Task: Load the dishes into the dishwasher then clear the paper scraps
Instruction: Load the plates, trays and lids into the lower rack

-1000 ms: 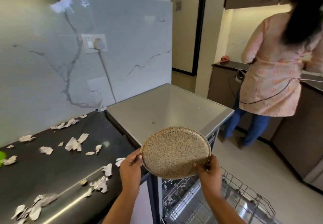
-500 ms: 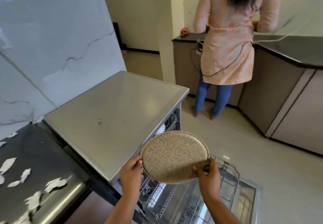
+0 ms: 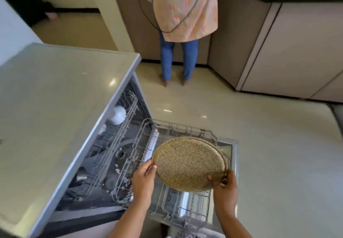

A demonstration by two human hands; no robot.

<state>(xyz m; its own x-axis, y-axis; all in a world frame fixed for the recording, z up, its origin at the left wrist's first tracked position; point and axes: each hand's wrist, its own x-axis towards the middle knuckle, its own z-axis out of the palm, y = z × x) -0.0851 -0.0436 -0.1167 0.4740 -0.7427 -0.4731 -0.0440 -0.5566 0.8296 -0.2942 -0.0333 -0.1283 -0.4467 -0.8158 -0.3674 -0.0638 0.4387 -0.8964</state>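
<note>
Head view: pale grey counter filling the left side, glossy and bare where visible. Directly below its front edge, the open dishwasher, with an upper rack still inside and something white and rounded sitting in that rack. Lower wire rack pulled out over the lowered door, to the right of the dishwasher opening. Cream tiled floor beyond the dishwasher, brown cabinets along the far side under a dark worktop. Another person in a pink patterned top and blue jeans standing well past the dishwasher, facing the cabinets.

Speckled round plate held above the pulled-out lower rack, tilted, its face toward the camera, not touching the wires. Left hand on the plate's left rim, thumb over the edge and fingers curled behind, pinching it. Right hand on the lower right rim, thumb on the front and fingers wrapped around the back, likewise clamped on the plate. Both forearms reaching up from the bottom edge, converging on the plate.
</note>
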